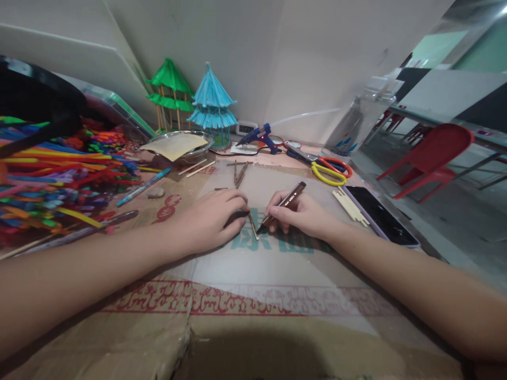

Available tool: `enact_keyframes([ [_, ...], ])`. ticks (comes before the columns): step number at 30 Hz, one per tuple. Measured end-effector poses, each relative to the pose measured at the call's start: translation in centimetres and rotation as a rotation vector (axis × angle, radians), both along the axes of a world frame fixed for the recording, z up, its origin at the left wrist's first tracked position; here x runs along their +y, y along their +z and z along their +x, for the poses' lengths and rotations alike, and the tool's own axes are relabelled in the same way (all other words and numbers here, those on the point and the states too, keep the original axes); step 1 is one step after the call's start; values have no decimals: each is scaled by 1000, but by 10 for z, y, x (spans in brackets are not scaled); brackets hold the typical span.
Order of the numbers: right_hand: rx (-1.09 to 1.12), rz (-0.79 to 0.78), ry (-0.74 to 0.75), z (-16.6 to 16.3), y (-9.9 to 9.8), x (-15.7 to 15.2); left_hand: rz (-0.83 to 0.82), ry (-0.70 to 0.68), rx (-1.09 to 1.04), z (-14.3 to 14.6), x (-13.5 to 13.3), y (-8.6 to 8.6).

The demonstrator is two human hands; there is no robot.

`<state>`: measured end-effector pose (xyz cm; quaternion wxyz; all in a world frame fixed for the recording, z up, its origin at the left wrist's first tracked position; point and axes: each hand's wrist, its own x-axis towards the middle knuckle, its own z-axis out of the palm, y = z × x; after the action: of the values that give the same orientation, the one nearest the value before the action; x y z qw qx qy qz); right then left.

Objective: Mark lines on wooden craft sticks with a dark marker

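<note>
In my right hand (291, 214) is a dark brown marker pen (285, 203), its tip down against a thin wooden stick (253, 226). My left hand (216, 219) is closed on the far end of that stick and rests on the sheet. Most of the stick is brown, while its near end stays pale. Several brown-coloured sticks (240, 174) lie just beyond my left hand. Pale short sticks (350, 207) form a small row to the right of my right hand.
A phone (382, 216), scissors (328, 170) and a blue glue gun (256, 136) lie right and behind. Green (169, 79) and blue (214, 97) paper-roofed pavilions stand at the back beside a bowl (198, 153). Colourful pipe cleaners (51, 179) crowd the left. A translucent sheet (233, 274) covers cardboard.
</note>
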<state>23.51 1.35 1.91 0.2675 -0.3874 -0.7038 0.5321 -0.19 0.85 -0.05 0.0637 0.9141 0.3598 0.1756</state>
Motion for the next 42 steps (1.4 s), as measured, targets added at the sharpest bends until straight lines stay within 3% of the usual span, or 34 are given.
enact_keyframes([
  [6,-13,-3,13,-1,0,0,8,-5,-15,-2,1,-1],
  [14,14,43,-84,-2,-3,1,48,-39,14,-1,1,-1],
  [42,-25,2,-30,-2,1,0,47,-25,8,-2,2,-2],
])
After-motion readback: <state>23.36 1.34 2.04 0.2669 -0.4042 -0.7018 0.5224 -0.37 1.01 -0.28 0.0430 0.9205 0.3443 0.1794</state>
